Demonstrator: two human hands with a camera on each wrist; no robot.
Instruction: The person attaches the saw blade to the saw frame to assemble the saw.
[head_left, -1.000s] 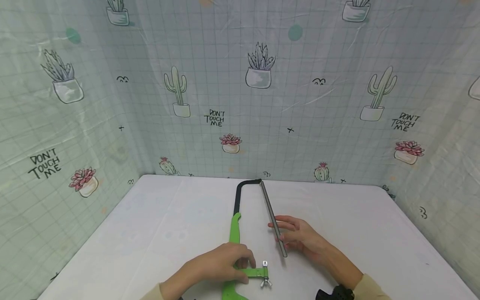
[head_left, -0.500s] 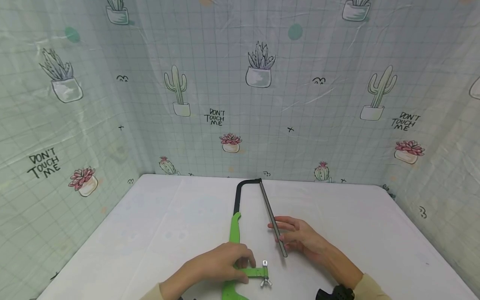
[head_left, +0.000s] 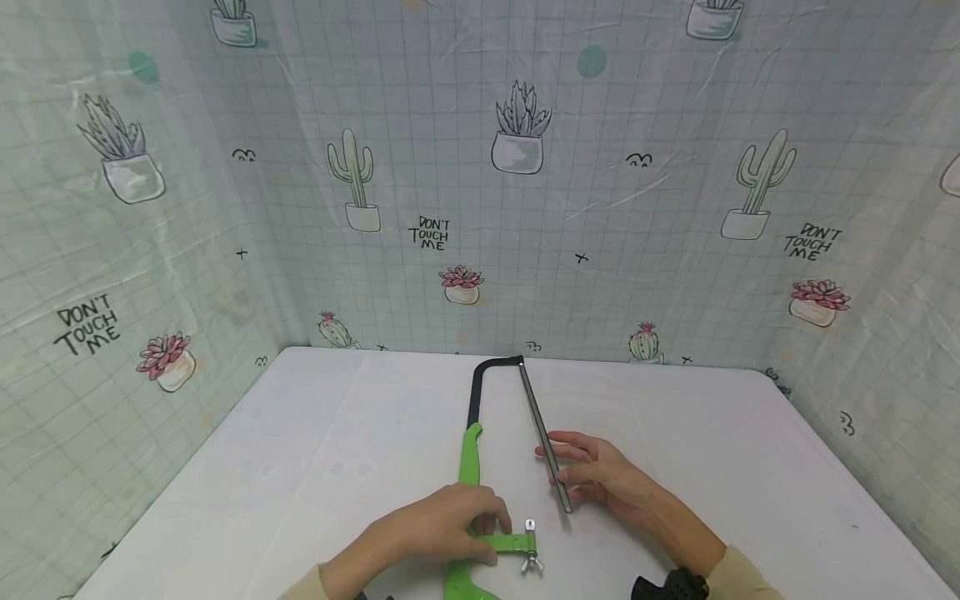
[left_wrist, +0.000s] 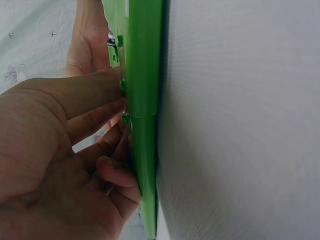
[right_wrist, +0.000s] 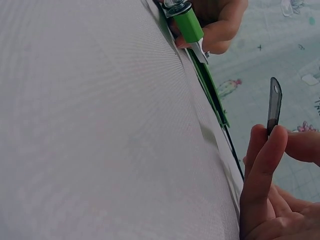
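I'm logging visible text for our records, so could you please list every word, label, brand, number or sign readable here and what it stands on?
"DON'T TOUCH ME": on the patterned backdrop, three times, at left, centre and right.
"+" and "×": small printed marks on the same backdrop.
No lettering can be made out on the green hacksaw frame or the metal blade.

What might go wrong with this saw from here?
The thin grey metal blade might slip free, since the right hand pinches it near its loose end. Its far end, which meets the black corner of the green-and-black hacksaw frame, could unhook if the blade is swung sideways. Bare fingers touching the blade might also get nicked.
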